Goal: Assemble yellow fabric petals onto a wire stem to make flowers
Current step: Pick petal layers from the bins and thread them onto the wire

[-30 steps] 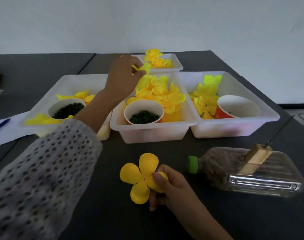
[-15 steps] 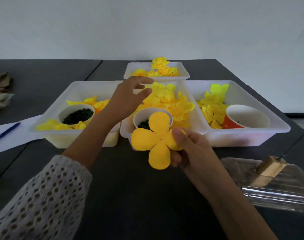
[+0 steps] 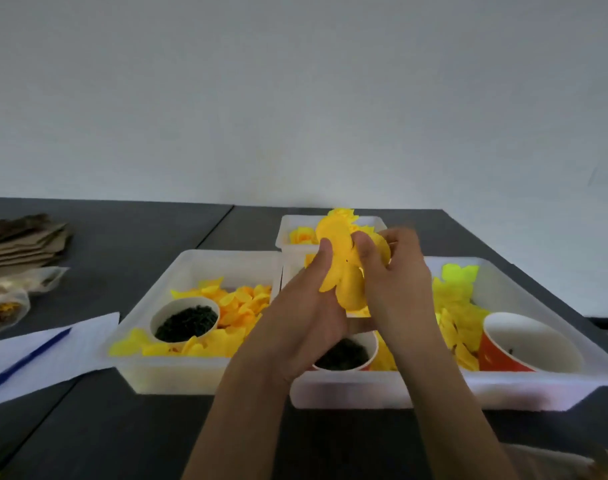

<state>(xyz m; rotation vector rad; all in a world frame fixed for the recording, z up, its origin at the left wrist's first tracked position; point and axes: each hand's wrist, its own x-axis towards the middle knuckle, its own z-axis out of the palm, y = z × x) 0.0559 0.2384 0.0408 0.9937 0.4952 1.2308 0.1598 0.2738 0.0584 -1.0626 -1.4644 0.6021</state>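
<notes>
A: Both hands have come together since half a second back; the left hand (image 3: pixel 297 317), which was reaching over the trays, now meets the right hand (image 3: pixel 396 289) on the yellow four-lobed fabric petal piece (image 3: pixel 342 271), lifted higher in front of the bins.

B: How is it held?

A: Left thumb pressed on its near face, right thumb and fingers pinching its right side, so both hold it. No wire stem is visible to me.

B: How will it handle?

A: Light, soft and floppy, I'd judge; lobes crease easily. Best taken near the small centre hole between the two thumbs, not by the lobe tips.

B: What's around the grip?

A: Directly below, a paper cup of dark green bits (image 3: pixel 346 353) in the white plastic middle tray (image 3: pixel 347 393). Left of the grip, another white tray (image 3: pixel 164 375) with loose petals and a cup; right, a red paper cup (image 3: pixel 524 344). Behind, a small white tray of finished yellow flowers (image 3: pixel 297 221). Nothing blocks the hands.
</notes>
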